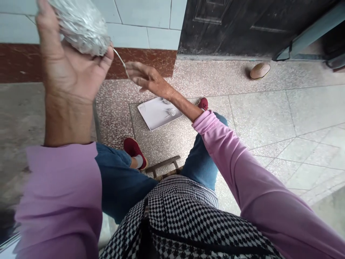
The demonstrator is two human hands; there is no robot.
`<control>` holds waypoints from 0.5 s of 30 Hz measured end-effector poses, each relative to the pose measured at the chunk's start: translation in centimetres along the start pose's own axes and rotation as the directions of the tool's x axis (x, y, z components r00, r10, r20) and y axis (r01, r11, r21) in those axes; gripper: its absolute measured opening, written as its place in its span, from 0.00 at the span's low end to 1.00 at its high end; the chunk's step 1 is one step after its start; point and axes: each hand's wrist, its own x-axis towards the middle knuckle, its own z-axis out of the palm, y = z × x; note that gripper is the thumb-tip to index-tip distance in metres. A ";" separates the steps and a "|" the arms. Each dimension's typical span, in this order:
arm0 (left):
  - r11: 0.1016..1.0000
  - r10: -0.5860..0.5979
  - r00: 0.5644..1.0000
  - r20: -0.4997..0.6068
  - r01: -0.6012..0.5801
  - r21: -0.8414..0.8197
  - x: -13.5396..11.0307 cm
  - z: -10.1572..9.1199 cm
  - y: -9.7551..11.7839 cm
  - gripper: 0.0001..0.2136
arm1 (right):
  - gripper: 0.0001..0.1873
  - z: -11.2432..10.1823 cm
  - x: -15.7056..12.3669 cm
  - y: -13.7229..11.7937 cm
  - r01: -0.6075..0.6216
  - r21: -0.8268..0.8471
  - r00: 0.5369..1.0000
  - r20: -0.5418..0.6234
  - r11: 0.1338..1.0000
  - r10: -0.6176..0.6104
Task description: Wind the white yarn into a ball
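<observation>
My left hand [67, 68] is raised close to the camera and grips a big ball of silvery-white thread [82, 25]. One strand [120, 59] runs from the ball to my right hand [144, 77], which is stretched forward and pinches the strand between its fingertips. Below my right forearm a white sheet [155, 115] lies on the speckled floor, with two small white tufts [171, 111] on it. Both arms are in pink sleeves.
I sit on a low wooden stool [164, 167], in jeans and red shoes [134, 149], with a checked bag [175, 223] on my lap. A dark door [242, 25] stands ahead, and a tan rounded object [260, 71] lies at its foot.
</observation>
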 end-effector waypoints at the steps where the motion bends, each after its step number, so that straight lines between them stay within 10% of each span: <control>1: 0.992 -0.018 0.999 -0.049 0.012 -0.123 0.0 0.3 -0.2 0.56 | 0.33 0.4 -0.4 -0.2 -0.016 0.018 1.000 0.018 1.000 0.015; 7: 0.964 -0.121 0.975 -0.186 0.071 -0.255 -1.2 0.5 -0.3 0.68 | 0.25 1.8 -3.5 -1.1 -0.071 -0.075 0.989 0.121 0.995 0.079; 15: 0.995 -0.049 0.944 -0.326 0.020 -0.093 -1.8 4.3 -1.3 0.49 | 0.31 2.2 -4.9 -2.3 0.273 -0.037 0.942 0.212 0.961 -0.259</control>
